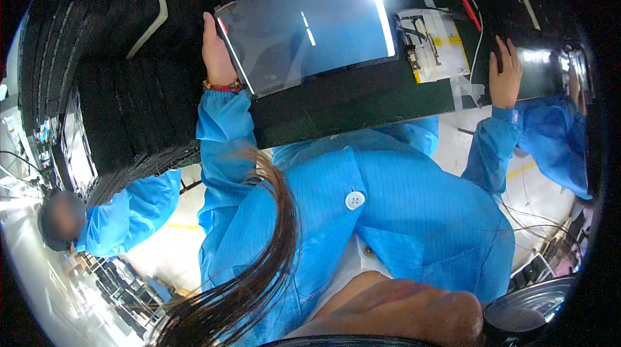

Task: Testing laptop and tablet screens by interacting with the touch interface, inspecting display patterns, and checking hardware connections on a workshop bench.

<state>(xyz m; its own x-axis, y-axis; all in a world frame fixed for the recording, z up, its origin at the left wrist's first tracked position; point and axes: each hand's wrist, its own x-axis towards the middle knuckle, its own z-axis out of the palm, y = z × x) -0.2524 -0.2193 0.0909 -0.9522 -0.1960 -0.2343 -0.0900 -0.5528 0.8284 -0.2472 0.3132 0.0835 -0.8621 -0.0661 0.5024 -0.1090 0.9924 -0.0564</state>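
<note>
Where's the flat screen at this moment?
In the head view, the flat screen is at upper centre, its left edge at the left hand, with the white, yellow-taped fixture just to its right.

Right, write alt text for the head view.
A glossy flat screen, with the left hand at its left edge. The right hand, fingers extended, is farther right, past a white board with yellow strips; black layered stacks stand at left.
</note>
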